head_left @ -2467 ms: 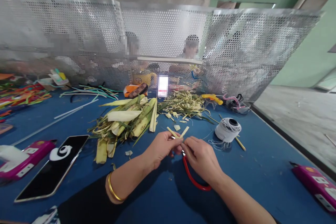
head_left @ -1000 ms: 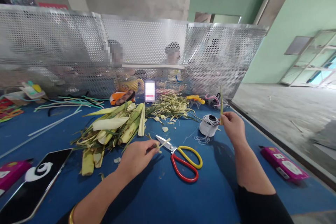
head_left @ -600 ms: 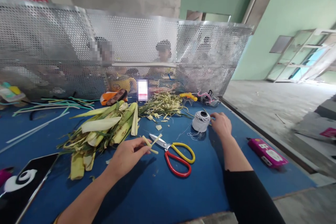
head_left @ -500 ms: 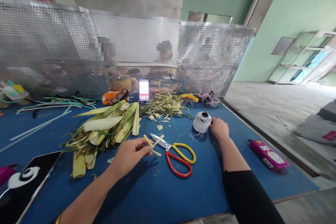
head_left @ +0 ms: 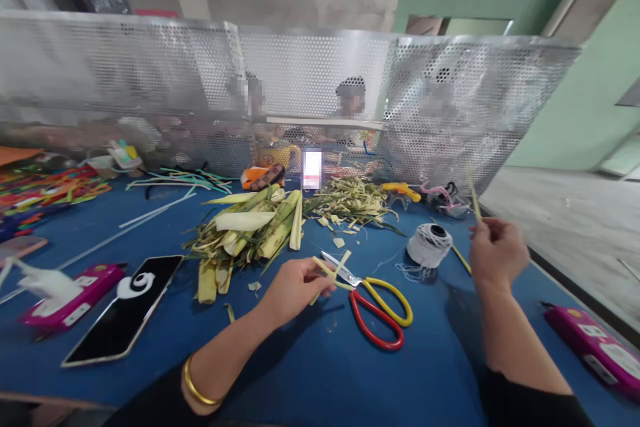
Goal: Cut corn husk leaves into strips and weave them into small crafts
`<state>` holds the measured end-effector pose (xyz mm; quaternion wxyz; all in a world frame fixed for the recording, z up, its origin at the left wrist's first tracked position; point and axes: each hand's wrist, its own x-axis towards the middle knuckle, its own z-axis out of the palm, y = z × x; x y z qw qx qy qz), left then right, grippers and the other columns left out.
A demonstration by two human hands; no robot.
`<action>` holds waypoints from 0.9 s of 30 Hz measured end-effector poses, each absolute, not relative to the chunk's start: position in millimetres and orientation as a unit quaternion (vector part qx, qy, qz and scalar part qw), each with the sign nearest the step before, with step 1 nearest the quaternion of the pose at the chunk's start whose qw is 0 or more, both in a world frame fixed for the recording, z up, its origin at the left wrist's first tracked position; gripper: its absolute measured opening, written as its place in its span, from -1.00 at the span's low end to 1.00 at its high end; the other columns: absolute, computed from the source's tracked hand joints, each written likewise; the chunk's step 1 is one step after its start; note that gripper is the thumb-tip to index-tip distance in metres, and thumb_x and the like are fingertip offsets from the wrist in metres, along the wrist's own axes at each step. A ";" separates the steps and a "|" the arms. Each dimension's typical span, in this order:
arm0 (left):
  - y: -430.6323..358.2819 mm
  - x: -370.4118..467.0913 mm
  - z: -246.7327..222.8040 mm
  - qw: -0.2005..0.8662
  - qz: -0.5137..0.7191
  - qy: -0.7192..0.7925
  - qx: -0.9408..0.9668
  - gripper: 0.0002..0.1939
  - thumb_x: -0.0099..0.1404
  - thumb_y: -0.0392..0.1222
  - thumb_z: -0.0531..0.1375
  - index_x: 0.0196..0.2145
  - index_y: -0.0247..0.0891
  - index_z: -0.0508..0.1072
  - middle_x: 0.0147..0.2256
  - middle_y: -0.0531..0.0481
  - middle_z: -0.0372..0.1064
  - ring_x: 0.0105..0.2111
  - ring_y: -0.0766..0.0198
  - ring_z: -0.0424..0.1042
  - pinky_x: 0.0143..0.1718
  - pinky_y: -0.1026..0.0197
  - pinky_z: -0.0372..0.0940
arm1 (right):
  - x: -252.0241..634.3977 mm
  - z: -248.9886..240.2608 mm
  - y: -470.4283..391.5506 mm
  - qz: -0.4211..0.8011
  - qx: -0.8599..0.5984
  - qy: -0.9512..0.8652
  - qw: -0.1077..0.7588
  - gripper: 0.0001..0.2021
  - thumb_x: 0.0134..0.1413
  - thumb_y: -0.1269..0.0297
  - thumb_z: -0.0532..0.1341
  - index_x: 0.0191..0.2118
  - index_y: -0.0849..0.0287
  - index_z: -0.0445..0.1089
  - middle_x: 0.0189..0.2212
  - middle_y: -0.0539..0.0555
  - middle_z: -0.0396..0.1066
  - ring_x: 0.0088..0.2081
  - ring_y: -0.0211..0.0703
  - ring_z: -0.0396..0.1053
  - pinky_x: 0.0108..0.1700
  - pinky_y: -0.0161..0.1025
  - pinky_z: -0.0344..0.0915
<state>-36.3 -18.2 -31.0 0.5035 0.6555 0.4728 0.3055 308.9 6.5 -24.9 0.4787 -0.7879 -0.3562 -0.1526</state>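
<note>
Between the fingertips of my left hand [head_left: 300, 285] are crossed pale corn husk strips [head_left: 341, 267], with the fingers pinched closed. My right hand [head_left: 497, 250] is raised on the right, closed on a long thin husk strip [head_left: 473, 197] that points upward. Beneath the left fingertips lie scissors [head_left: 356, 283] with one yellow and one red handle, slightly spread. A spool of white thread [head_left: 429, 245] stands on the blue table left of my right hand, loose thread at its foot. Behind the spool, another thin strip [head_left: 461, 260] lies on the table.
A pile of corn husks [head_left: 250, 230] and a heap of shredded husk [head_left: 350, 200] lie ahead. A smartphone [head_left: 131, 303] and a purple case [head_left: 75, 297] are at left, another purple case [head_left: 595, 347] at right. A perforated metal screen [head_left: 320, 53] stands behind, with people beyond it.
My right hand has moved from beside the spool to the right and now holds up a husk strip. The left hand keeps its crossed strips. The view has turned left.
</note>
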 end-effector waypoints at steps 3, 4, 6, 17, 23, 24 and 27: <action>-22.6 -35.6 -31.9 0.351 0.290 0.492 0.742 -0.74 0.18 -0.16 0.18 -0.17 -0.19 0.54 -0.35 -0.02 0.57 -0.31 0.15 0.53 -0.23 0.22 0.31 | 287.1 -17.5 -5.0 -0.224 -0.738 -0.384 0.508 -0.65 0.14 0.16 0.04 -0.11 0.28 0.39 -0.41 0.19 0.48 -0.36 0.02 0.41 -0.26 -0.16 0.21; -24.5 -35.2 -32.2 0.301 0.276 0.498 0.765 -0.74 0.20 -0.16 0.18 -0.15 -0.16 0.55 -0.33 -0.01 0.57 -0.29 0.14 0.53 -0.21 0.21 0.30 | 278.3 -16.5 -7.8 -0.232 -0.733 -0.404 0.496 -0.65 0.14 0.14 0.04 -0.12 0.28 0.39 -0.41 0.20 0.47 -0.39 0.01 0.40 -0.29 -0.17 0.20; -28.1 -34.0 -33.4 0.251 0.250 0.493 0.795 -0.70 0.24 -0.18 0.17 -0.08 -0.12 0.53 -0.27 -0.01 0.58 -0.26 0.12 0.53 -0.18 0.19 0.29 | 261.2 -17.5 -10.7 -0.234 -0.723 -0.457 0.462 -0.64 0.14 0.14 0.03 -0.11 0.28 0.39 -0.43 0.19 0.45 -0.45 -0.03 0.38 -0.36 -0.19 0.16; -16.6 -49.3 -31.6 0.280 0.216 0.426 0.833 -0.23 0.05 0.12 0.34 0.20 -0.09 0.32 0.07 -0.18 0.40 0.01 -0.07 0.41 -0.01 0.05 0.27 | 238.7 -62.9 14.5 -0.071 -0.687 -0.713 0.116 -0.68 0.17 0.05 0.05 -0.19 0.12 0.43 -0.35 0.15 0.53 -0.35 0.05 0.48 -0.43 -0.19 0.21; 3.2 -68.3 -14.7 0.281 0.360 0.442 0.772 -0.69 0.26 0.04 0.18 -0.16 -0.14 0.58 -0.10 -0.09 0.52 -0.08 0.11 0.47 -0.04 0.14 0.32 | 241.5 -69.3 15.9 -0.084 -0.661 -0.737 0.115 -0.65 0.21 0.01 0.01 -0.14 0.10 0.41 -0.16 0.13 0.50 -0.23 0.04 0.49 -0.32 -0.15 0.31; 9.9 -75.0 -12.4 0.234 0.372 0.467 0.767 -0.72 0.29 -0.02 0.15 -0.17 -0.15 0.58 -0.12 -0.09 0.53 -0.10 0.12 0.47 -0.05 0.13 0.31 | 241.1 -69.9 16.3 -0.077 -0.655 -0.744 0.112 -0.66 0.21 0.01 0.02 -0.15 0.10 0.41 -0.17 0.12 0.50 -0.23 0.03 0.50 -0.32 -0.15 0.31; 34.0 -102.1 -7.7 0.025 0.341 0.565 0.751 -0.75 0.26 -0.22 0.14 -0.15 -0.22 0.56 -0.07 -0.16 0.49 -0.05 0.04 0.41 0.01 0.00 0.24 | 238.4 -71.3 17.4 -0.070 -0.639 -0.759 0.100 -0.67 0.22 0.03 0.02 -0.15 0.10 0.41 -0.17 0.10 0.50 -0.21 0.02 0.49 -0.32 -0.15 0.31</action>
